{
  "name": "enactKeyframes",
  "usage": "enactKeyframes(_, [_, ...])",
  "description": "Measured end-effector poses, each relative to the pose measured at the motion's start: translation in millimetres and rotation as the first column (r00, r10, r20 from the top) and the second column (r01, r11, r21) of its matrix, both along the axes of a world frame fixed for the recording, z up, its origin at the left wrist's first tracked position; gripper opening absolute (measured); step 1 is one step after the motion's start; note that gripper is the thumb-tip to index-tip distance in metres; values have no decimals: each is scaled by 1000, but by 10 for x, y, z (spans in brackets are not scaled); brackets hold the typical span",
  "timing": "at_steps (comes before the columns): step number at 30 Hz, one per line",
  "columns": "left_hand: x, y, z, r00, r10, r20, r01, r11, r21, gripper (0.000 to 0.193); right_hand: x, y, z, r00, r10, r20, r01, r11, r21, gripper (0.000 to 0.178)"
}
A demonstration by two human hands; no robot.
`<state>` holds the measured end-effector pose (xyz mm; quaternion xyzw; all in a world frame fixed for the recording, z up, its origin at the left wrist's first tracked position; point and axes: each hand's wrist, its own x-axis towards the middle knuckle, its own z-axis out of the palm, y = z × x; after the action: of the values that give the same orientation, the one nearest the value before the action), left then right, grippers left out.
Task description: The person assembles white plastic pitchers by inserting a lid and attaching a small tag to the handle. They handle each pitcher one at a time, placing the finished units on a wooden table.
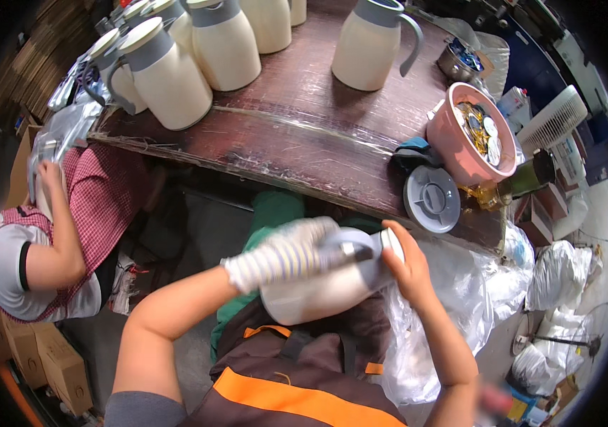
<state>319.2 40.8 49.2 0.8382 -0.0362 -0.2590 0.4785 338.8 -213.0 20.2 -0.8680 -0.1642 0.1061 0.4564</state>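
Head view: the gloved left hand (pixel 286 250) is wrapped tightly around the upper body of a cream jug (pixel 322 288) lying tilted over the person's lap, below the wooden table (pixel 304 135). The bare right hand (pixel 405 262) presses its fingers closed against the jug's grey top end; a loose grey lid (pixel 432 199) rests on the table edge just beside a pink bowl (pixel 471 135).

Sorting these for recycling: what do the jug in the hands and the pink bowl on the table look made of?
Jug: smooth cream body, likely coated metal or plastic; matte grey collar looks plastic. Pink bowl: thick, dull, uniformly coloured wall, probably plastic.
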Motion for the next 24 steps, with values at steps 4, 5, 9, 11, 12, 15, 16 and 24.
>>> enactKeyframes(4, [-174,-169,-41,984,-164,68,161,986,41,43,136,-77,-49,933,-90,-349,87,996,-24,60])
enactKeyframes(5, [-53,-103,-28,986,-151,72,148,988,49,43,93,-62,-16,970,15,-243,-6,999,36,62])
enactKeyframes(9, [261,192,-336,1000,11,-7,-13,922,-386,38,-210,83,440,847,475,238,-485,874,-18,75])
enactKeyframes(11, [287,177,-503,997,-81,-7,70,897,-436,41,-391,201,575,672,587,451,-598,790,-138,67])
enactKeyframes(12, [276,188,-537,991,-133,-14,113,891,-439,42,-458,228,585,607,623,493,-622,759,-193,65])
enactKeyframes(15, [224,210,-338,986,-106,-125,63,950,-306,33,-222,138,231,718,473,511,-537,843,-25,71])
enactKeyframes(16, [196,256,-134,941,-111,-319,18,959,-281,30,-165,109,154,809,395,437,-459,887,47,75])
enactKeyframes(24, [-249,-128,178,923,-237,-304,84,894,-440,27,204,63,296,897,435,-79,-403,878,259,63])
